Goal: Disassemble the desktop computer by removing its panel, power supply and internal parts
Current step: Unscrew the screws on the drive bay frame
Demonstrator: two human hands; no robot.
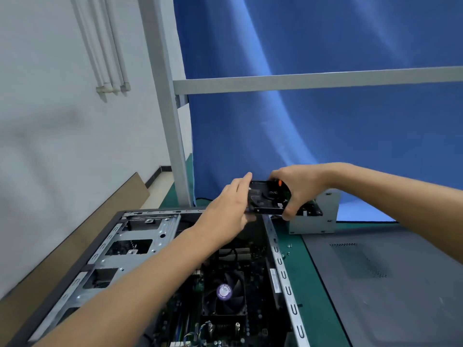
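right hand (299, 191): fingers curled over the upper right edge of the hard drive (266, 199), thumb pressed under its lower right corner, so the drive is gripped between thumb and fingers. left hand (229, 205): fingers nearly straight and pressed together, laid flat along the drive's left end, fingertips reaching past its top edge; whether the thumb hooks beneath the drive cannot be told. the hard drive, black with a small orange mark near its upper edge, is held in the air between both hands, above the far right corner of the open computer case (283, 276).

the case lies on its side on a green mat (313, 291). inside it: a bare metal drive cage (140, 236) on the left with cut-out bays, and a motherboard carrying a black cpu fan (225, 293) with a purple hub label, under the left forearm. just behind the right hand, a grey power supply (317, 222) stands on the mat, beside the case's far corner and apart from it. the grey side panel (380, 284), with a perforated vent patch, lies flat on the mat to the right of the case. a few small screws (288, 249) lie on the mat between case and panel.

background: blue cloth (313, 126) hung behind a grey metal frame (300, 81); brown cardboard (105, 216) leans against the white wall at left.
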